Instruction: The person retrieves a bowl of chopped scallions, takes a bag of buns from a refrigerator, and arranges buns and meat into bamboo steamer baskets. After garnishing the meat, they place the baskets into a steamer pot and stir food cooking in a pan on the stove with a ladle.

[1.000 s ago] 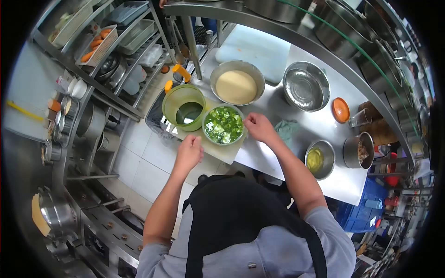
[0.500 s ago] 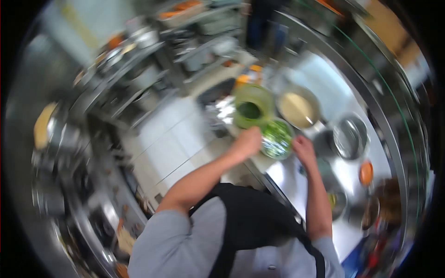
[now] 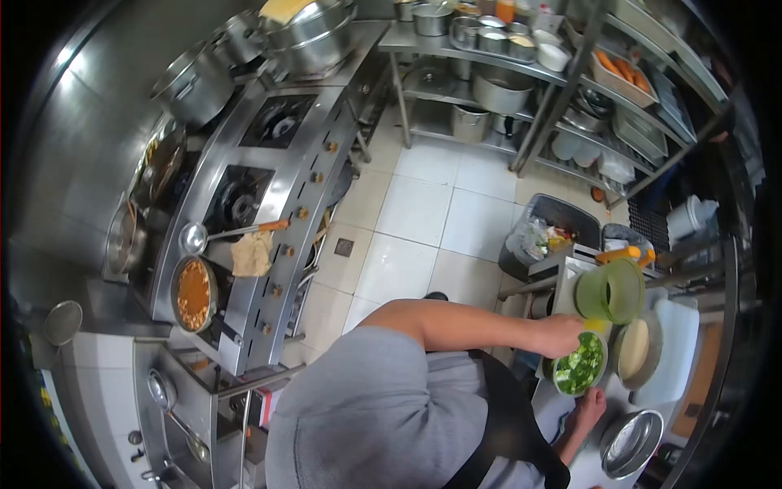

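You have a round, pale-rimmed bowl point(image 3: 604, 363) filled with chopped green vegetables point(image 3: 580, 367) at the near end of the silver metal worktable point(image 3: 546, 405); whether it rests there or is slightly raised cannot be told. Its mouth faces up towards you, probably to keep the loose pieces in. Being round, it has no long axis and points no particular way.

Your bare left hand point(image 3: 559, 336) is at the rim on the stove side, fingers curled downward. Your bare right hand point(image 3: 588, 406) is at the rim roughly opposite, its fingers folded in. That pairing looks meant to balance the bowl, but the fingertips are hidden, so you cannot tell whether either hand actually grips.

Just beyond the bowl stands a translucent yellow-green plastic bucket point(image 3: 593, 295), and beside it a round steel bowl of pale beige liquid point(image 3: 649, 372), presumably grouped for easy reach. Past these lies a white rectangular board point(image 3: 673, 350), while a shiny round steel bowl point(image 3: 609, 451) sits beyond your right hand. Well apart, the steel stove point(image 3: 252, 314) carries a round pan of orange-brown food point(image 3: 214, 295).
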A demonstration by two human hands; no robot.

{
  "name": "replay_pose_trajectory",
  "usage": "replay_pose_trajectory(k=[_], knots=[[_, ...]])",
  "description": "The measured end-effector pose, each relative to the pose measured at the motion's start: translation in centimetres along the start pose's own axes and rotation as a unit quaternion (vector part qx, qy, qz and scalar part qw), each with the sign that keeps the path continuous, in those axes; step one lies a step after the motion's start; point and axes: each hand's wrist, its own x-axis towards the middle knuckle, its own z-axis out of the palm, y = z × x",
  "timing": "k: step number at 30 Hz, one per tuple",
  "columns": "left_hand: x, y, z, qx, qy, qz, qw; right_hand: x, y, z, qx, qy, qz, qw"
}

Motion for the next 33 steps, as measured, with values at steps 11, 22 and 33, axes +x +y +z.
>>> replay_pose_trajectory(k=[11, 22, 33], knots=[[-4.3, -4.4, -11.1, 0.049, -0.022, 0.056, 0.997, -3.3, -8.7, 11.9, -0.166, -0.001, 0.000, 0.986], [-1.4, -9.7, -26.9, -0.036, 0.035, -0.087, 0.995, 2.4, -16.1, 27.3, -0.030, -0.007, 0.004, 1.000], [13.6, -19.0, -36.6, -0.009, -0.009, -0.123, 0.992, 18.6, -20.2, 35.8, -0.005, 0.022, -0.014, 1.000]])
